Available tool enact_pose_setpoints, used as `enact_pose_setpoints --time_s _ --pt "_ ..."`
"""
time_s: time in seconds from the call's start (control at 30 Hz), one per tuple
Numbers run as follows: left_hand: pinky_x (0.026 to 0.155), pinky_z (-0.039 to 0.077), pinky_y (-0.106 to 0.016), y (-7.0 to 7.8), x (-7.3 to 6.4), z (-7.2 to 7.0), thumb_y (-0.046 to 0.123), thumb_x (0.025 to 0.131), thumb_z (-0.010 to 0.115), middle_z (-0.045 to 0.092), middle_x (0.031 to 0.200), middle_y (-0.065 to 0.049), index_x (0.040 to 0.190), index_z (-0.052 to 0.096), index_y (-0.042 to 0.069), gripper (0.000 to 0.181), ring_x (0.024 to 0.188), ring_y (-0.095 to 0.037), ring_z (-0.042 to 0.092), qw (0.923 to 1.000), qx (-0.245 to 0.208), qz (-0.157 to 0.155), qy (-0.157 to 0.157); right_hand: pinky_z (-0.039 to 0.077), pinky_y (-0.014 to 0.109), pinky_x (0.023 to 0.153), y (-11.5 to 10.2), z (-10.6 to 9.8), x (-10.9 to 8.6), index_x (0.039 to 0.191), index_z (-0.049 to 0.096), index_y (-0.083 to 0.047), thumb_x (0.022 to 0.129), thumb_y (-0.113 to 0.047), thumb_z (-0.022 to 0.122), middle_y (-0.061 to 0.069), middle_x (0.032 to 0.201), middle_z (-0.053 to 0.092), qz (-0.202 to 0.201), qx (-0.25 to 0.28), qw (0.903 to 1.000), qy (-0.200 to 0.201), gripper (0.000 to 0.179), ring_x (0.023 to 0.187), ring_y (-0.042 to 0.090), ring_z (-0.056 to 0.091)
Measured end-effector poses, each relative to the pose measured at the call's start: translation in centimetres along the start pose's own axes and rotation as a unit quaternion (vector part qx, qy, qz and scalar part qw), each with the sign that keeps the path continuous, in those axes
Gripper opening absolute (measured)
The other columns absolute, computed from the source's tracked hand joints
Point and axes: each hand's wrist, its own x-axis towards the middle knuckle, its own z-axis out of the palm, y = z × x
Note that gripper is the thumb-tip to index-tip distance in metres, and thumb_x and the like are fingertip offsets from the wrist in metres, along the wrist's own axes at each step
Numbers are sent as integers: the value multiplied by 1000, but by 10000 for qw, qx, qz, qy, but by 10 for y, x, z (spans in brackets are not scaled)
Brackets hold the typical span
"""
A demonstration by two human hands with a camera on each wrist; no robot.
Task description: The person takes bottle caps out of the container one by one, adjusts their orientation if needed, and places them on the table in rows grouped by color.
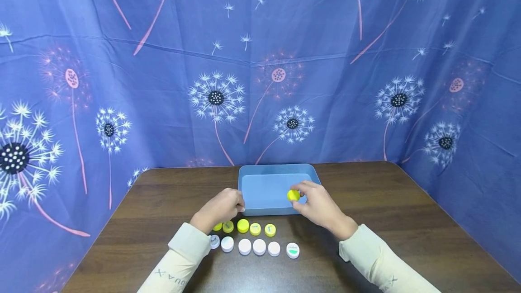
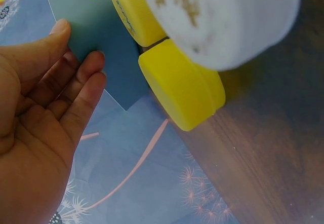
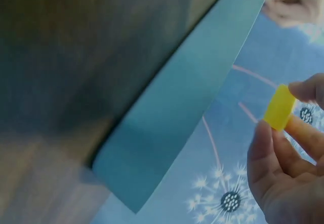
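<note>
My right hand (image 1: 321, 202) pinches a yellow bottle cap (image 1: 293, 195) between thumb and fingers, above the right front part of a shallow blue tray (image 1: 260, 212). In the right wrist view this cap (image 3: 280, 107) stands apart from the tray's side wall (image 3: 157, 112). At the tray's left front corner, my left hand (image 1: 220, 208) grips the rim with bent fingers. The left wrist view shows its thumb and fingertips (image 2: 93, 62) right at the wall's edge. Close in front of the tray lies a row of yellow caps (image 1: 243, 226), partly hidden by the left forearm.
Nearer to me, a row of white caps (image 1: 259, 247) runs along the brown wooden table (image 1: 390, 202). One white cap with a green mark (image 1: 292, 250) sits at its right end. A blue dandelion-patterned cloth (image 1: 260, 58) hangs behind and beside the table.
</note>
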Motion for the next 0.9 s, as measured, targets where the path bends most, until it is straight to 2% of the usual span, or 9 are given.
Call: enact_pose_setpoints --time_s 0.2,0.5,0.73,0.9 --pt "69 55 -23 -2 0 -1 -3 87 70 65 78 3 84 79 4 12 76 -10 61 10000 0 -42 -30 53 24 70 -8 6 -15 116 73 -5 85 -13 75 -2 107 68 -351 49 9971 -669 32 89 10 62" --pt "69 54 -23 -1 1 -1 -2 88 70 64 77 5 82 78 6 12 74 -8 59 9998 53 -154 -71 51 24 69 -16 20 -25 117 72 0 90 -17 74 1 103 68 -593 127 9833 -1715 32 86 8 60" --pt "68 54 -22 0 1 0 -1 88 71 63 77 5 84 79 6 11 73 -7 58 9997 28 -203 -104 54 33 81 -17 27 -26 112 74 -2 88 -18 76 -1 103 69 -727 -332 9775 -1954 29 94 11 63" --pt "68 54 -23 1 0 0 -1 88 71 63 77 5 83 79 6 12 73 -7 58 9998 23 -184 -90 52 33 78 -18 29 -27 112 75 -4 86 -18 78 -2 103 70 -714 -503 9748 -2054 29 94 13 59"
